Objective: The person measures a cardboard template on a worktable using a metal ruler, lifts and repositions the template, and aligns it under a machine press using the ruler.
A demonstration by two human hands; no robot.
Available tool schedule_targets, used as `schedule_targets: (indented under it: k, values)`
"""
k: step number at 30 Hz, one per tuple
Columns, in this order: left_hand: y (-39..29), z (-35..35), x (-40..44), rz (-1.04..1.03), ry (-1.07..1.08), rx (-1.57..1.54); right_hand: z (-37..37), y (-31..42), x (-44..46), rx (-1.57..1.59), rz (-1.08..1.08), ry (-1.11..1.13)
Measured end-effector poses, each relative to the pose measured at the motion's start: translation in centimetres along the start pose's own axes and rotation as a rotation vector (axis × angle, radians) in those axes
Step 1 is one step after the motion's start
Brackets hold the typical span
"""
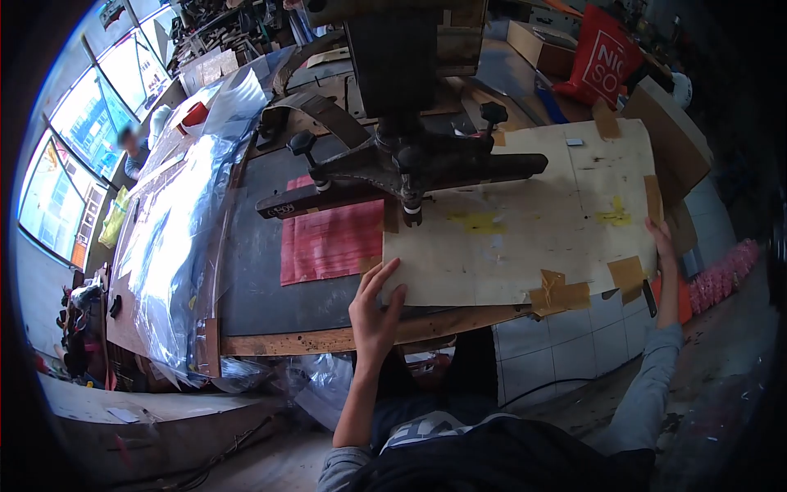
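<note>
A large cream board (533, 246) with brown tape patches and yellow stains lies partly under the machine and reaches past the table's right side. My left hand (375, 307) holds its near left corner, fingers along the edge and thumb apart from them. At the right edge, my right hand (662, 244) grips the board, with part of the fingers hidden. Left of the board is a red sheet (332, 246) on the dark tabletop (254, 287). Above both, a dark metal machine head (402, 164) carries a crossbar and knobs.
Clear plastic sheeting (184, 238) covers a surface to the left. At the back right stand a red bag (597, 57) and a cardboard box (541, 47). Pink material (723, 275) lies at the right. Another person (133, 152) is near the windows.
</note>
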State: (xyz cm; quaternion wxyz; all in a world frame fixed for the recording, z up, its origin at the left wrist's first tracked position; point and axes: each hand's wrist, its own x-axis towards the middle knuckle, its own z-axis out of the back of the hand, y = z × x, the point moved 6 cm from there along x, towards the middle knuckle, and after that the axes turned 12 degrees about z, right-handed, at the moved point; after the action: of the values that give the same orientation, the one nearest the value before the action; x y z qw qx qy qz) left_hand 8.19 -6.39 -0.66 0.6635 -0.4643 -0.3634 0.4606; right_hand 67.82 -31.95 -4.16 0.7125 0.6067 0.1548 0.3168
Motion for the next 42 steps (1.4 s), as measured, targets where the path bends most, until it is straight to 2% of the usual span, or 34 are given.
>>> schedule_targets:
  k: [3,12,20,23,27,30,36,42]
  values:
    - [0.7,1.4,0.0,0.033,-0.04,-0.049,-2.6,1.3,1.1,-0.022,0.068,0.127]
    - [2.4,5.1,0.0,0.059,-0.129,-0.066,-9.4,-0.1,4.5,0.089,0.074,0.213]
    - [3.3,7.3,0.5,0.057,-0.2,-0.033,-12.7,-0.5,7.1,0.003,0.117,0.31]
    - [3.7,8.7,0.4,0.03,-0.245,-0.005,-14.5,0.4,7.1,-0.093,0.134,0.31]
    - [3.6,10.4,-0.1,0.092,-0.257,-0.033,-17.6,2.3,5.8,-0.131,0.137,0.341]
    - [4.8,11.8,-0.4,0.063,-0.281,-0.023,-19.5,2.9,5.4,-0.115,0.267,0.357]
    - [5.9,14.1,-0.6,0.085,-0.32,-0.006,-22.7,5.5,3.8,-0.206,0.295,0.427]
    - [6.2,16.1,-0.9,0.116,-0.334,0.058,-24.8,5.7,3.0,-0.256,0.206,0.481]
